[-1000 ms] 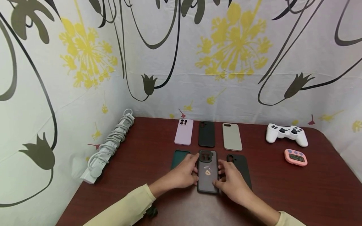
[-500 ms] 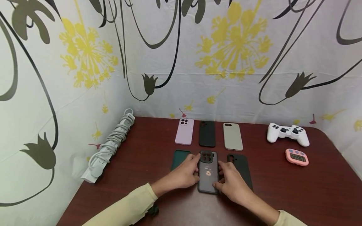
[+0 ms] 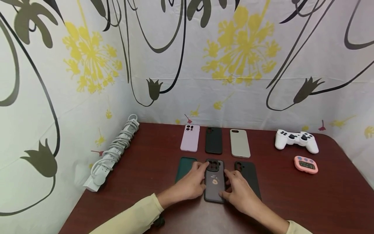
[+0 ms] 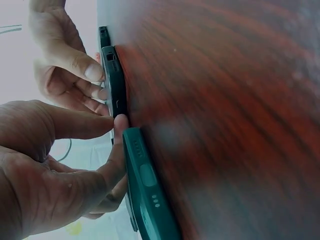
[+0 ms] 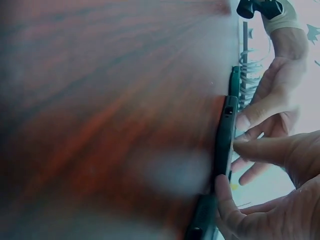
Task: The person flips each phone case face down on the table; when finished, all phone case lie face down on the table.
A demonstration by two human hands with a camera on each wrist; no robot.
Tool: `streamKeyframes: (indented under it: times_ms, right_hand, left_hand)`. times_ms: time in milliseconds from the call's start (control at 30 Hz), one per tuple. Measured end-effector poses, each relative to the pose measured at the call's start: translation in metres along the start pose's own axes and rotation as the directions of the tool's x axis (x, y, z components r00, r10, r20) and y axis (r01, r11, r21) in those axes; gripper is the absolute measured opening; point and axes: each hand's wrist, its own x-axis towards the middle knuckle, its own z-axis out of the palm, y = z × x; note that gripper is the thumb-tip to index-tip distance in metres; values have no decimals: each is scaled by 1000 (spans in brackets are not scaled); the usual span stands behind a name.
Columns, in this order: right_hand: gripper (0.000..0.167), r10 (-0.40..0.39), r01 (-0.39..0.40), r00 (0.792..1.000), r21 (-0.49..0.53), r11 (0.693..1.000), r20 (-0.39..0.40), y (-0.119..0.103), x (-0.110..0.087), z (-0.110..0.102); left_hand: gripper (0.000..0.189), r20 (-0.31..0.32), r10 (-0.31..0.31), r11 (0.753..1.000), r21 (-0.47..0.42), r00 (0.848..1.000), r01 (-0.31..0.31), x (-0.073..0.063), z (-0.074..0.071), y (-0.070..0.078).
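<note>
A smoky see-through phone case with a black frame (image 3: 215, 187) lies back up on the table, a camera ring at its far end and a small print below it. My left hand (image 3: 190, 182) holds its left edge, one fingertip over the corner by the camera ring. On the opposite edge, my right hand (image 3: 241, 191) grips with thumb and fingers. The left wrist view shows the end of this case (image 4: 116, 82) between both hands. Beside my left hand is a teal phone case (image 3: 184, 166), partly covered by it; a black phone case (image 3: 250, 177) lies by my right hand.
Behind stand a row of lilac (image 3: 190, 139), dark (image 3: 213, 141) and pale grey (image 3: 240, 143) phone cases. A white game controller (image 3: 296, 140) and a pink timer (image 3: 305, 164) are at the right. A cord-wrapped power strip (image 3: 112, 154) runs along the left edge.
The head view has tilted slightly. A left fingertip now reaches a little further over the case's camera corner; the right hand keeps its place on the edge.
</note>
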Motion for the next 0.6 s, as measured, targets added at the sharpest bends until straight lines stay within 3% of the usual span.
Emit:
streamKeyframes:
  times_ms: [167,300,600]
  right_hand:
    - [95,-4,4,1000,-56,998,-12,-9,-3,-1]
    - [94,-59,53,996,-83,995,-64,-15,-7,-1]
    - [87,-119,123,992,108,986,-46,-19,-4,3]
  left_hand:
    - [79,-31,20,1000,-13,999,-21,-2,-1,-2]
    - [80,-66,31,999,-36,997,-33,-5,-9,-2]
    - [84,-132,-56,992,-120,990,40,-17,-34,-22]
